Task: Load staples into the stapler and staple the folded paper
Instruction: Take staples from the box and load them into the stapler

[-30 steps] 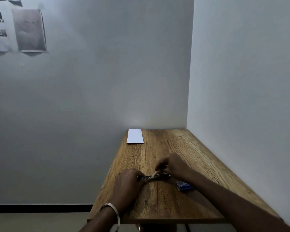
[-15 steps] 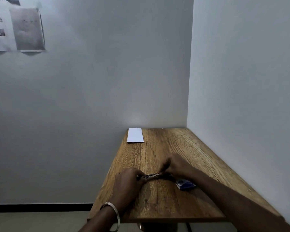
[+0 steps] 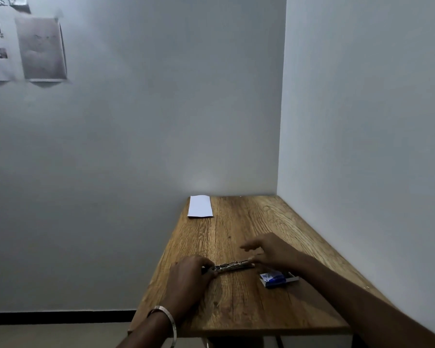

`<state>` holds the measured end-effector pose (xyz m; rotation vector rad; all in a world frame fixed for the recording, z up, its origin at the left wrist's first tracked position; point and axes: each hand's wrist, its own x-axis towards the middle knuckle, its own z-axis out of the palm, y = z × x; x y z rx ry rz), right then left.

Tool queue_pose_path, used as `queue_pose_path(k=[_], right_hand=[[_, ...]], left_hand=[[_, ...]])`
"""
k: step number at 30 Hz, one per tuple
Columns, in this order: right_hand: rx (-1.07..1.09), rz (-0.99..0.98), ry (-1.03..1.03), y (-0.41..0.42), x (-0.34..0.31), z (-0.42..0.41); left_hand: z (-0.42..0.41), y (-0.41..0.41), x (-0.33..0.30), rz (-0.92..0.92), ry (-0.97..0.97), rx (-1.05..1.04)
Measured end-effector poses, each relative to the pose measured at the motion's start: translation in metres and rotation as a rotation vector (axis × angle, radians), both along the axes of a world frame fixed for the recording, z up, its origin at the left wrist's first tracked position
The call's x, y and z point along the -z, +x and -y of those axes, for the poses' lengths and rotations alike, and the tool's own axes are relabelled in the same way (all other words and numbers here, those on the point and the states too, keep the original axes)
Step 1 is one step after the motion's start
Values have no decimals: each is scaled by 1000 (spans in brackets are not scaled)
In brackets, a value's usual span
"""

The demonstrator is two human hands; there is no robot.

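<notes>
A small metal stapler (image 3: pixel 232 267) lies flat on the wooden table (image 3: pixel 239 307), running left to right. My left hand (image 3: pixel 189 277) grips its left end. My right hand (image 3: pixel 269 252) touches its right end with the thumb while the other fingers are spread and lifted above the table. A small blue and white staple box (image 3: pixel 276 279) lies open just right of the stapler, under my right forearm. The folded white paper (image 3: pixel 200 206) rests at the far left corner of the table, well away from both hands.
Grey walls close the table in at the back and on the right. The table's left edge drops to the floor. Printed sheets (image 3: pixel 23 46) hang on the wall at the upper left. A metal bangle (image 3: pixel 165 318) circles my left wrist.
My right hand has opened: its fingers, bunched over the stapler's right end before, now spread and lift. The left hand has stayed put, and the staple box is more exposed.
</notes>
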<state>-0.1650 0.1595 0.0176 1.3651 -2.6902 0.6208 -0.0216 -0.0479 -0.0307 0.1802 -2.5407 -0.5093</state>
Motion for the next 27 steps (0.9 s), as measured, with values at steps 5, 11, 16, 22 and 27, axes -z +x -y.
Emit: queue_pose_path(k=[5, 11, 16, 22, 27], right_hand=[[42, 69, 18, -1, 10, -5], [45, 62, -3, -1, 12, -5], [26, 46, -6, -1, 14, -3], [17, 34, -12, -2, 15, -2], [-2, -11, -12, 0, 16, -3]], left_hand=[[6, 2, 1, 31, 46, -3], [28, 8, -14, 185, 20, 35], [32, 5, -28, 156, 75, 89], [9, -9, -44, -95, 308, 151], [-22, -25, -41, -174, 420, 237]])
